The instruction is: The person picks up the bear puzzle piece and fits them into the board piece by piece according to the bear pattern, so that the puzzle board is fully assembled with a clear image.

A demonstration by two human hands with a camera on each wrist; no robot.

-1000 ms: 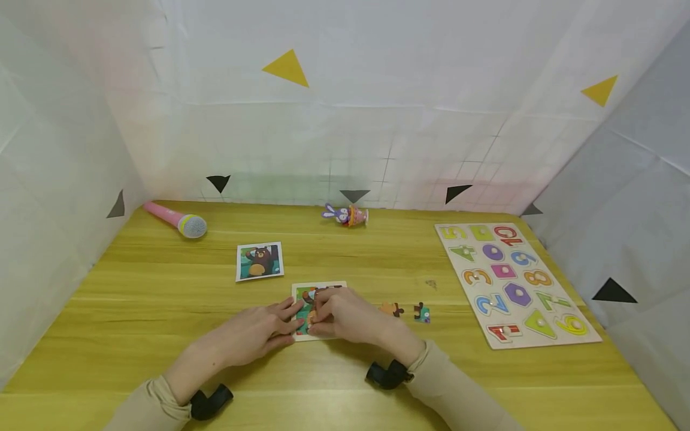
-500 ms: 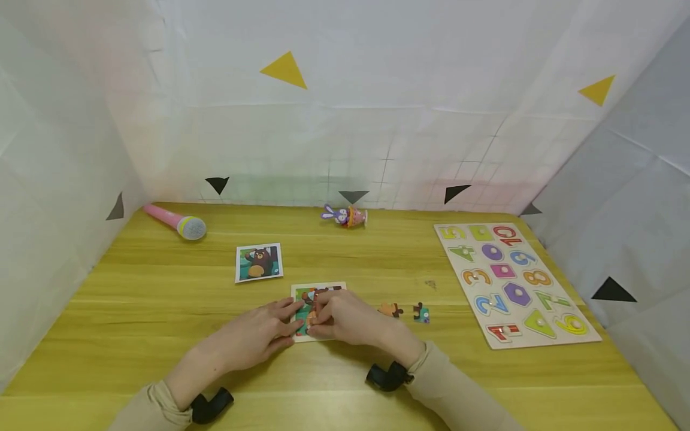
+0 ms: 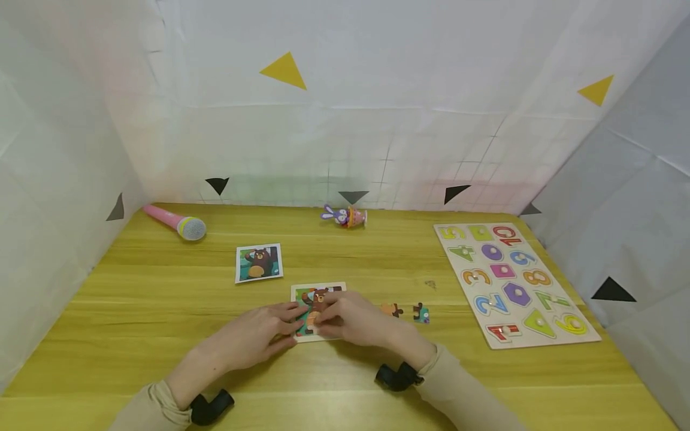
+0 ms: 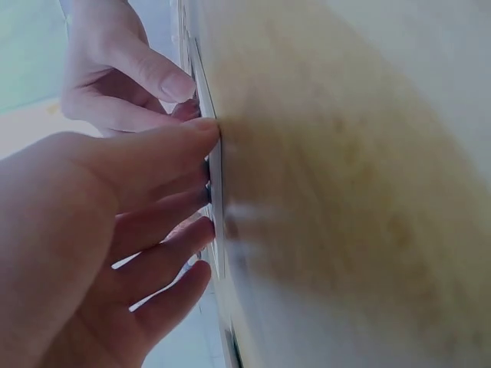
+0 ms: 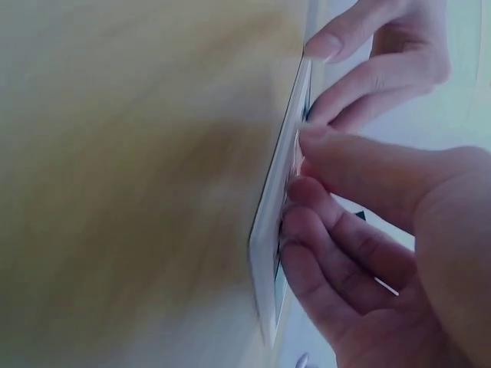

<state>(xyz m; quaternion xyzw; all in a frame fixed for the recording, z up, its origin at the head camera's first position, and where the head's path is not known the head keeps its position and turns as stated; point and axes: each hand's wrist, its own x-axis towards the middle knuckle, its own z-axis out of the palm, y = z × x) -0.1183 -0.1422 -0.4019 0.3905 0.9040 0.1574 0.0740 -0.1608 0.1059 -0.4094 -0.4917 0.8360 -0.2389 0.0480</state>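
Observation:
In the head view a small bear puzzle [image 3: 299, 290] in a pale frame lies on the table between both hands. My left hand [image 3: 253, 335] rests its fingertips on the frame's left side; in the left wrist view its thumb [image 4: 176, 146] is at the near edge. My right hand [image 3: 358, 320] touches the puzzle's right half with bent fingers and covers that part. The right wrist view shows the thumb and fingertips [image 5: 303, 222] against the board's face; no lifted piece shows between them. Two loose puzzle pieces, one orange-brown [image 3: 392, 309] and one teal [image 3: 422, 313], lie right of the hand.
A bear picture card [image 3: 259, 263] lies beyond the left hand. A pink toy microphone [image 3: 175, 222] is at the back left, a rabbit toy [image 3: 345, 216] at the back middle. A wooden number board [image 3: 517, 287] lies on the right.
My right hand has shifted slightly to the right across the puzzle, uncovering more of the bear's head and body. My left hand stays at the frame's left side.

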